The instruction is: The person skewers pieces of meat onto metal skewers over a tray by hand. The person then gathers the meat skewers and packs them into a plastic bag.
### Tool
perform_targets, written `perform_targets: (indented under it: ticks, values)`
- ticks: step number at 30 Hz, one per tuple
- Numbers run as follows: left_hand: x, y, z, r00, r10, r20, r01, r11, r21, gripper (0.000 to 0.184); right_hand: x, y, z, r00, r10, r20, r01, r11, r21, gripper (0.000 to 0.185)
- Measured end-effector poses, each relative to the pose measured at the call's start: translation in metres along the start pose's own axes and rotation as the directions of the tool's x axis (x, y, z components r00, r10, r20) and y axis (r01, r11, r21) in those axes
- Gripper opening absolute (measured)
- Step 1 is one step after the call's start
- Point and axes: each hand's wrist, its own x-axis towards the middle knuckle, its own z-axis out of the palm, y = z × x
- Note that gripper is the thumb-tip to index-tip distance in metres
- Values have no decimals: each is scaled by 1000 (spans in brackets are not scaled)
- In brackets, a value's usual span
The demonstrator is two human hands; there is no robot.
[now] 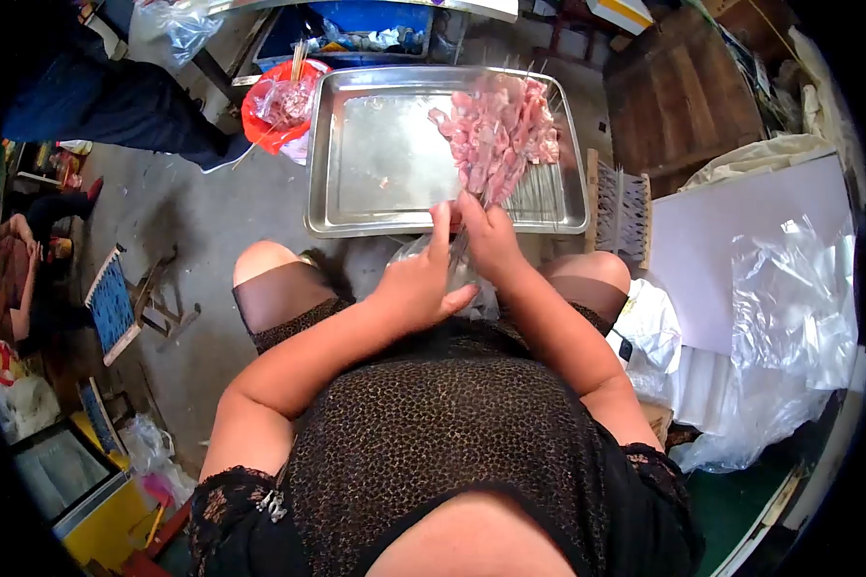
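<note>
Skewers of raw pink meat point(500, 135) lie in a heap on the right side of a shallow metal tray point(375, 154). Over the tray's near edge, my right hand point(492, 242) is closed at the lower ends of the meat skewers. My left hand point(416, 277) is beside it, index finger pointing up and thumb spread apart. Clear plastic, seemingly a bag point(460, 262), shows between and behind both hands; whether the left fingers grip it is hard to see. Bare skewer sticks point(539, 197) lie below the meat at the tray's right.
A red basin point(277, 108) with bagged meat and sticks stands left of the tray. Behind is a blue crate point(356, 24). A folding stool point(114, 306) and another person's leg point(178, 115) are at left. Plastic sheeting point(789, 298) covers part of a pale board point(688, 255) at right.
</note>
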Motion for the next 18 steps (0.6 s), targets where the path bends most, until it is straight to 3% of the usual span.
perform_targets:
  ticks: [2,3,4,6,7,9,12,14,15,16,17,18]
  values:
    - [-12,2,-4,971,-128,201,107,988,109,97,7,-6,-14,1000,6,1,-6,1000,-15,39]
    - [-15,-4,3,966,-125,227,91,984,152,86,9,-14,-20,1000,10,20,-7,991,-134,38]
    - [-13,-11,8,966,-123,229,90,985,149,86,11,-22,-25,999,20,41,-9,968,-252,37]
    - [-5,-23,13,970,58,237,-75,995,67,68,13,-42,-27,996,37,79,-16,968,-251,33]
    - [0,-19,10,981,50,188,-55,998,19,52,12,-56,-25,996,33,88,-13,977,-214,30]
    - [7,-18,11,986,78,150,-74,997,-31,49,17,-75,-24,991,2,137,15,992,-124,23]
    - [12,-29,38,986,79,145,-56,985,-162,36,26,-92,-23,981,118,155,-136,985,108,19]
    - [11,-43,59,879,210,427,-203,977,-64,26,40,-96,-22,982,79,173,-126,951,283,19]
    - [6,-39,62,839,151,523,-194,981,28,22,48,-95,-24,980,136,143,-180,914,363,17]
    - [4,-45,67,840,151,522,-192,981,25,22,58,-89,-32,972,166,165,-213,921,325,17]
    - [2,-54,77,806,177,565,-231,973,25,22,67,-83,-39,987,162,-4,-162,987,-19,21]
    - [0,-60,82,768,201,608,-269,963,22,23,72,-81,-43,982,96,-160,-150,918,-367,26]
